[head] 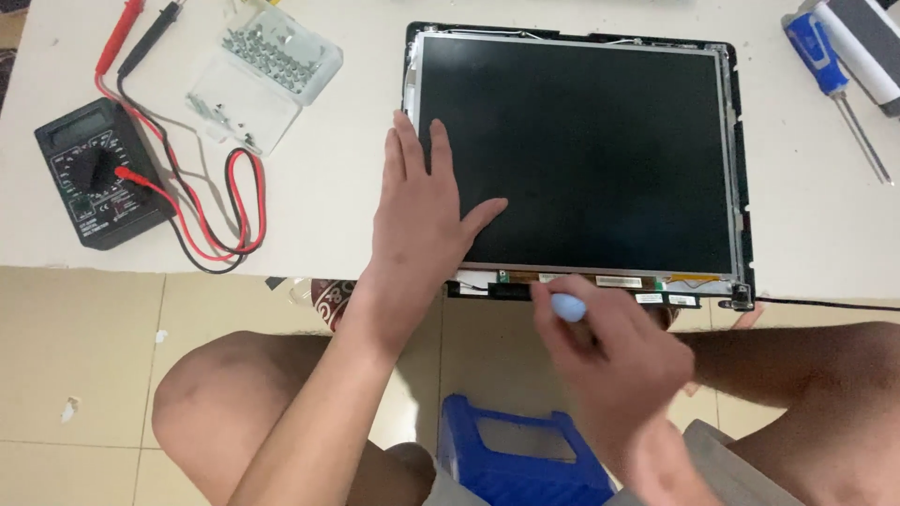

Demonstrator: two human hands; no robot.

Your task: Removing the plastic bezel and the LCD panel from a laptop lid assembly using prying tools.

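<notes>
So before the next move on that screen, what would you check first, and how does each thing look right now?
1. Left hand flat on the screen panel, steadying it: ok.
2. Right hand gripping the light-blue-handled tool: ok.
3. Tool tip seated at the panel's lower edge: cannot tell, it is blurred.
4. Panel fully on the table: not ok, its lower edge overhangs.
5. Screw box open and near: ok.
6. Meter and its leads lying apart from the panel: ok.
</notes>
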